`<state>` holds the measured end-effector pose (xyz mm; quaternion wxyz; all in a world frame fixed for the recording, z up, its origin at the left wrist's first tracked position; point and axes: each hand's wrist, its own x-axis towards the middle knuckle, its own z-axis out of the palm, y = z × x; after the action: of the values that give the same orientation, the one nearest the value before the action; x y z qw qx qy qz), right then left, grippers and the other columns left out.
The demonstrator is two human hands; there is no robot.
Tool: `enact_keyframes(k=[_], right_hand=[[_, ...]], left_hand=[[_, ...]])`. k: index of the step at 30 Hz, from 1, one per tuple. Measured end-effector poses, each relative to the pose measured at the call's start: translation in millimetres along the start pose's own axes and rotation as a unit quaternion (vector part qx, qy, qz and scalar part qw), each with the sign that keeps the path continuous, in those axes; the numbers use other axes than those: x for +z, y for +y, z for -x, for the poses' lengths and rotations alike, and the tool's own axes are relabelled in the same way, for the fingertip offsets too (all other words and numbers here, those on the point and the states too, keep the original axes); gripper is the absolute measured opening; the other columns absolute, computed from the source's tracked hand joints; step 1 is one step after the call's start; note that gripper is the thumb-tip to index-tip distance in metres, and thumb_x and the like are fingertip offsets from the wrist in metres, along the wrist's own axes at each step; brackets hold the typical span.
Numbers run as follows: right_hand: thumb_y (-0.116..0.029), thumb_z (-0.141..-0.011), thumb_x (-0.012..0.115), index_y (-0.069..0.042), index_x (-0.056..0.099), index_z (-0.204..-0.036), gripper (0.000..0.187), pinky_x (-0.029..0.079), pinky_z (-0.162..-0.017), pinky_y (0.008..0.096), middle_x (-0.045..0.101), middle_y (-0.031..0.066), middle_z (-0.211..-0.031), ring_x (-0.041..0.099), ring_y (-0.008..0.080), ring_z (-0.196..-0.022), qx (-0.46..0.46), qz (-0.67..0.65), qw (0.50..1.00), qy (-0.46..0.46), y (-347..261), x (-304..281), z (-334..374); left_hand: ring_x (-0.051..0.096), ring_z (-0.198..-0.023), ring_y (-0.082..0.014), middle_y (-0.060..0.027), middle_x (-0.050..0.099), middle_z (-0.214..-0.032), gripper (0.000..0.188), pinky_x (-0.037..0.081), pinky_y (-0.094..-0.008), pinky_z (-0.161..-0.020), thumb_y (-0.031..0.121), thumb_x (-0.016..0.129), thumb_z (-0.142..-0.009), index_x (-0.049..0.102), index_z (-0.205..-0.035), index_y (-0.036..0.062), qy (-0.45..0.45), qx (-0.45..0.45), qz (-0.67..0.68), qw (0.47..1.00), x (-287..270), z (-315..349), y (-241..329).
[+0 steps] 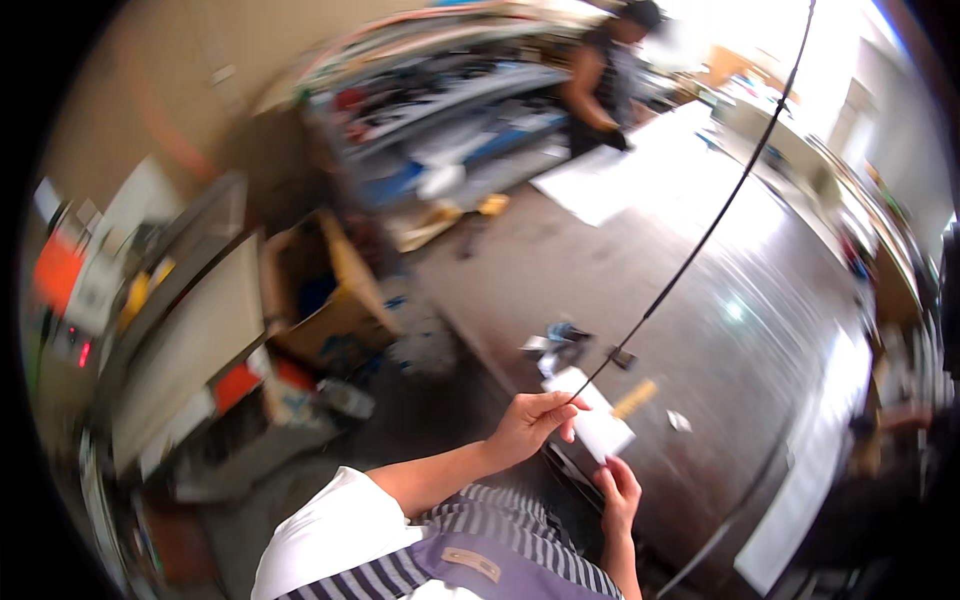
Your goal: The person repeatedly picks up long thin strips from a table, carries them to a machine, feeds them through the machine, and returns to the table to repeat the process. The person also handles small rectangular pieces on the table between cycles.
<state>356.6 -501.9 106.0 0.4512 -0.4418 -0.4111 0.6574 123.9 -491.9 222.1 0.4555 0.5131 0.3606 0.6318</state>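
Observation:
A thin black cord (690,262) slants down from the upper right to my left hand (535,428). Thumb and fingers of that hand are closed on its lower end. Just beyond lies a small white card or piece of paper (605,432) over the table's near edge. My right hand (618,492) pinches the card's near corner. Whether my left fingers also touch the card cannot be made out. A yellow strip (634,399) shows beside the card, and a small dark block (622,358) lies a little farther off.
The large dark table (700,360) carries a white sheet (590,185) at its far end, where another person (605,80) leans over. Loaded shelves (450,110) stand behind. At left are an open cardboard box (335,290) and a bench (185,360). A white scrap (679,421) lies to the right.

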Motion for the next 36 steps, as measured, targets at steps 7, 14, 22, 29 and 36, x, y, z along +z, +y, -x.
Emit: enact_keyframes(k=[7,14,22,29,36], right_hand=[[-0.002,-0.088,0.069,0.005,0.063,-0.115,0.028,0.050,-0.069,0.0236,0.065,0.0038,-0.088,0.060,0.0095,-0.077,0.045,0.221,0.936,-0.270,85.2,44.4,22.1],[-0.006,-0.085,0.069,0.001,0.062,-0.117,0.034,0.051,-0.067,0.0261,0.067,0.0057,-0.084,0.063,0.0123,-0.074,-0.007,0.330,0.807,-0.490,126.9,193.6,56.2],[-0.007,-0.088,0.067,0.000,0.063,-0.117,0.030,0.054,-0.069,0.0269,0.068,0.0072,-0.088,0.066,0.0136,-0.076,-0.176,0.333,0.667,-0.643,213.3,440.9,211.4],[-0.007,-0.086,0.069,-0.002,0.064,-0.117,0.032,0.054,-0.069,0.0311,0.067,0.0115,-0.094,0.066,0.0209,-0.078,-0.209,0.317,0.533,-0.756,268.1,594.5,349.2],[-0.011,-0.086,0.067,-0.002,0.063,-0.117,0.033,0.055,-0.074,0.0388,0.065,0.0156,-0.098,0.066,0.0317,-0.085,-0.220,0.336,0.536,-0.743,322.4,725.2,386.1]], left_hand=[[0.050,-0.065,-0.0033,0.0026,0.057,-0.078,0.018,0.041,-0.0176,-0.059,0.012,0.062,-0.097,0.071,-0.109,0.0025,0.382,0.109,-0.273,0.876,-108.2,151.7,147.8],[0.056,-0.071,-0.0081,-0.0079,0.069,-0.095,0.017,0.045,-0.0211,-0.063,0.000,0.061,-0.094,0.069,-0.109,-0.0027,0.579,0.203,-0.362,0.702,-162.6,367.6,225.2],[0.057,-0.073,-0.0091,-0.0075,0.067,-0.092,0.013,0.044,-0.0216,-0.062,-0.003,0.066,-0.089,0.072,-0.101,-0.0021,0.702,0.171,-0.464,0.512,-214.9,624.8,300.4],[0.054,-0.070,-0.0069,-0.0055,0.065,-0.093,0.014,0.042,-0.0200,-0.060,-0.004,0.071,-0.085,0.072,-0.099,-0.0013,0.778,0.189,-0.463,0.380,-248.4,764.4,373.9],[0.048,-0.065,-0.0061,-0.0041,0.064,-0.096,0.012,0.038,-0.0208,-0.055,0.001,0.070,-0.087,0.071,-0.098,0.0009,0.815,0.165,-0.466,0.304,-322.7,850.8,407.6]])
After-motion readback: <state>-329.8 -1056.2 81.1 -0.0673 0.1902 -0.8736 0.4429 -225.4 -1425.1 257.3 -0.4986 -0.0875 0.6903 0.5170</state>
